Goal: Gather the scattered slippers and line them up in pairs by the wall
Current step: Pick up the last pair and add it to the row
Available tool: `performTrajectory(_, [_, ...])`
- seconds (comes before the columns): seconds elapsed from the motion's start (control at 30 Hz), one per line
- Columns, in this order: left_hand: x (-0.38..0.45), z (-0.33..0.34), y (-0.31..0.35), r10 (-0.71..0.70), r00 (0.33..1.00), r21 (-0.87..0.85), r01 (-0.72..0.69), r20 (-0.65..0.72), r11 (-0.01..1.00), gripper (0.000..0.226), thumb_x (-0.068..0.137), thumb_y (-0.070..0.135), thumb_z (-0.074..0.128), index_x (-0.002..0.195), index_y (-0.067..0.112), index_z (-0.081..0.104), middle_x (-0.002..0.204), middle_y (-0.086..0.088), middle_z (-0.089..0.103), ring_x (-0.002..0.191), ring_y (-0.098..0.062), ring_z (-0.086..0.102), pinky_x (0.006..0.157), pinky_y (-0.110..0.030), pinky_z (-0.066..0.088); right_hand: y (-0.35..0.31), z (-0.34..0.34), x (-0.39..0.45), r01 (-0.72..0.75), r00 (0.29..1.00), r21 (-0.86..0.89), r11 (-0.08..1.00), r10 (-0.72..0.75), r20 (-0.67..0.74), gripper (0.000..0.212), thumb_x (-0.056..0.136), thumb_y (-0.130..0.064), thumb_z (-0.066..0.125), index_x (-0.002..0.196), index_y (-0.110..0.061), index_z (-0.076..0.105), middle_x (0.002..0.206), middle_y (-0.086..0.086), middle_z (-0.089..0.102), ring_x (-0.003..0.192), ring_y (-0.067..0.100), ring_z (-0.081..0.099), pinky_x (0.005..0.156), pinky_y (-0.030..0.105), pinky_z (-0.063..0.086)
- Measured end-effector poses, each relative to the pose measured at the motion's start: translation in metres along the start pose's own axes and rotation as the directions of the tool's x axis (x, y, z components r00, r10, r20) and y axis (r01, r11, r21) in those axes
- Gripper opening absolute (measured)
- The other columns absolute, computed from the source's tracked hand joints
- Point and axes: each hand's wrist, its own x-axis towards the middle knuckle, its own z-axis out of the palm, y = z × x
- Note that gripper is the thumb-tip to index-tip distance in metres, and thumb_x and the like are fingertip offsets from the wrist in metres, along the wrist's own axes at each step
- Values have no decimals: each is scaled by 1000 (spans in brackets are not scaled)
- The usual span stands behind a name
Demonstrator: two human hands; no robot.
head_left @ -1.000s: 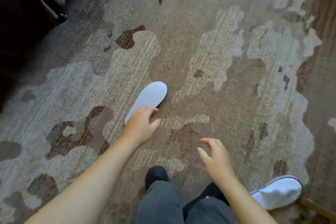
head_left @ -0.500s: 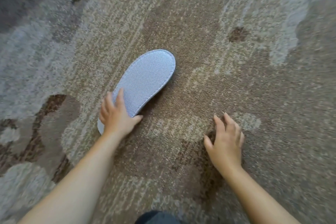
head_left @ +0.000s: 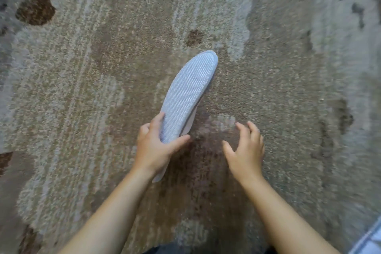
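A white slipper is in the middle of the view, its textured sole turned up toward me and its toe pointing away to the upper right. My left hand grips its heel end, thumb on one edge and fingers on the other, and the slipper is tilted on its side off the carpet. My right hand hovers just to the right of it with fingers spread and holds nothing. The edge of a second white slipper shows at the bottom right corner.
A patterned carpet in brown, beige and grey covers the whole floor in view. My dark trousers show at the bottom edge. No wall is in sight.
My left hand went from resting on the slipper's heel to gripping it and tilting it up on edge. My right hand lifted off the carpet. The view shifted closer and left.
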Motion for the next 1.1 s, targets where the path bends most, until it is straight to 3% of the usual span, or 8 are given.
performTrajectory(0.13, [-16,78,58,119,970,13,-125,214,992,85,58,51,70,133,31,35,118,-3,35,125,-21,31,97,-24,21,65,-40,-4,-173,975,70,982,181,-127,55,80,-22,62,129,-12,41,144,13,31,133,28,27,108,40,20])
performTrajectory(0.23, [-30,137,89,199,917,64,-235,347,970,81,66,46,72,135,31,32,124,-7,36,127,-24,29,95,-26,21,120,-63,-16,-320,909,153,935,348,-231,56,79,-22,63,129,-10,41,143,15,32,131,30,28,107,40,23])
performTrajectory(0.47, [-75,241,132,253,804,153,-388,538,909,80,66,46,69,135,28,32,129,-16,38,126,-29,31,101,-34,26,223,-97,-62,-638,619,252,728,679,-396,74,75,-28,67,136,-16,27,152,14,10,137,33,11,110,50,12])
performTrajectory(0.57, [-93,272,139,249,750,170,-432,612,886,79,67,46,68,135,28,32,129,-15,38,126,-29,30,101,-35,26,249,-104,-80,-682,540,271,680,717,-440,85,72,-26,71,139,-16,19,152,15,6,137,34,9,109,52,11])
performTrajectory(0.7, [-104,294,138,244,707,197,-480,664,855,79,68,46,68,135,28,32,132,-17,37,126,-29,30,103,-36,25,276,-114,-91,-696,474,281,660,717,-511,87,69,-24,74,139,-13,23,148,17,20,131,36,22,97,43,14])
performTrajectory(0.9, [-101,299,136,241,717,194,-467,654,862,78,68,45,69,135,27,33,133,-16,37,127,-26,30,104,-35,24,300,-128,-89,-731,443,279,623,744,-501,83,66,-44,71,133,-13,33,135,16,39,121,36,33,94,45,25])
performTrajectory(1.0, [-98,297,136,246,721,190,-466,648,864,79,67,46,70,135,27,34,133,-16,38,126,-25,32,102,-34,25,305,-131,-86,-744,454,237,625,733,-506,62,69,-48,67,118,-14,49,127,14,44,115,33,34,87,41,20])
performTrajectory(1.1, [-95,295,134,248,720,182,-462,648,868,81,65,50,71,134,28,34,132,-16,39,126,-26,32,100,-33,26,308,-132,-83,-703,495,271,658,725,-478,34,78,-33,63,95,-4,57,113,20,52,104,36,44,80,40,31])
